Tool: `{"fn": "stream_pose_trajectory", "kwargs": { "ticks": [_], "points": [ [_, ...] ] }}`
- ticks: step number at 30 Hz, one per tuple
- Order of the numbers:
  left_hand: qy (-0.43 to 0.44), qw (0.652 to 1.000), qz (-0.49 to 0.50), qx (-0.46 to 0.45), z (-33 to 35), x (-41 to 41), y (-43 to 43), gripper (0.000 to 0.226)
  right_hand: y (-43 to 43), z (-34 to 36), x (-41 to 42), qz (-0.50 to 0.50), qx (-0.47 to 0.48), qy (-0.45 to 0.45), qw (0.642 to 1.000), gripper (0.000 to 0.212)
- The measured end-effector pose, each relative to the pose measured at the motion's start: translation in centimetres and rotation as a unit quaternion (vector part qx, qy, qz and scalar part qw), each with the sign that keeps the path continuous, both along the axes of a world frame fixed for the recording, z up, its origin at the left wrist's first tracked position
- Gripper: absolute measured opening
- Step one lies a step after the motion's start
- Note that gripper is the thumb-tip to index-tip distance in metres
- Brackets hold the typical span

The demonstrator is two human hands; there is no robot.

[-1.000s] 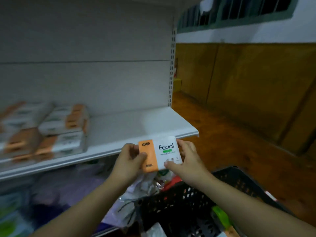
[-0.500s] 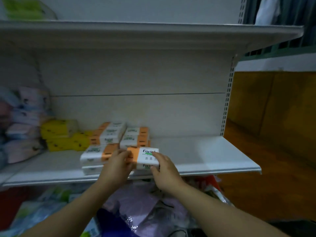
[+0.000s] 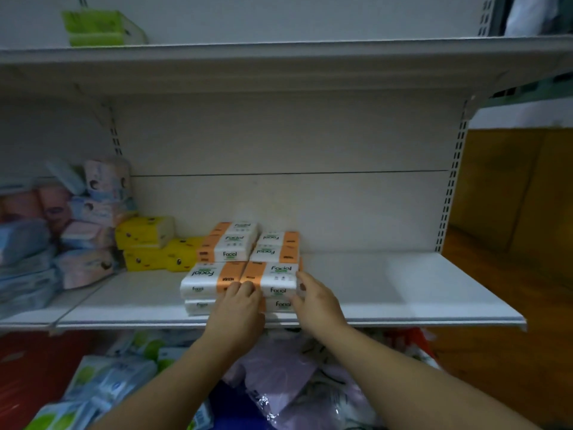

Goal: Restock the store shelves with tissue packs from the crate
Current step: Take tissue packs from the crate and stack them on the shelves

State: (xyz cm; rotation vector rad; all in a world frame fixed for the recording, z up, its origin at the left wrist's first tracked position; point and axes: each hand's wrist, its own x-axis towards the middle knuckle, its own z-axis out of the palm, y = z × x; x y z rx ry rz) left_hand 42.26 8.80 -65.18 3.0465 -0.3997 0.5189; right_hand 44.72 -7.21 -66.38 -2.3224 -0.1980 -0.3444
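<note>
Head view: the tissue pack [image 3: 273, 276] sits atop a lower pack [image 3: 282, 304] near the shelf [image 3: 403, 293] front edge, my left grip [image 3: 237, 308] and right grip [image 3: 316, 301] pinching it from either side. The soft lower pack could give, I judge; an uneven release might tip it off the shelf front.

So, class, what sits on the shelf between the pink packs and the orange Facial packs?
Yellow tissue packs, stacked, as the head view shows.
</note>
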Motion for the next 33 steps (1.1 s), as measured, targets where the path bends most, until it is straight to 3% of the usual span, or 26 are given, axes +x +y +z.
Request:
{"fn": "stream_pose_trajectory", "kwargs": {
  "ticks": [4,9,14,21,27,30,33],
  "points": [
    [-0.02,0.997,-0.065,-0.023,-0.2,-1.2,-2.7,0.047,-4.1,-0.2,-1.5,-0.009,-0.015,-0.001,1.0,0.051],
    [0.02,0.979,-0.201,-0.018,-2.5,-3.1,-10.1,0.054,-13.2,-3.4,-6.8,-0.05,-0.063,0.001,0.997,0.036],
    [0.122,0.945,-0.303,-0.022,-9.0,-5.4,-18.9,0.061,-22.4,-10.0,-12.3,-0.093,-0.126,0.121,0.98,0.033],
    [0.321,0.889,-0.326,0.016,-18.4,-7.9,-28.7,0.06,-31.1,-18.0,-18.0,-0.136,-0.169,0.288,0.933,0.042],
    [0.478,0.83,-0.287,0.002,-25.4,-9.5,-35.7,0.054,-37.9,-24.2,-21.8,-0.174,-0.136,0.489,0.844,0.063],
    [0.506,0.816,-0.28,-0.013,-29.2,-10.5,-38.6,0.047,-40.2,-26.7,-22.4,-0.198,-0.204,0.516,0.808,0.061],
    [0.536,0.799,-0.271,-0.015,-32.5,-11.3,-41.3,0.048,-41.8,-28.1,-22.0,-0.21,-0.273,0.488,0.802,0.052]
  ]
}}
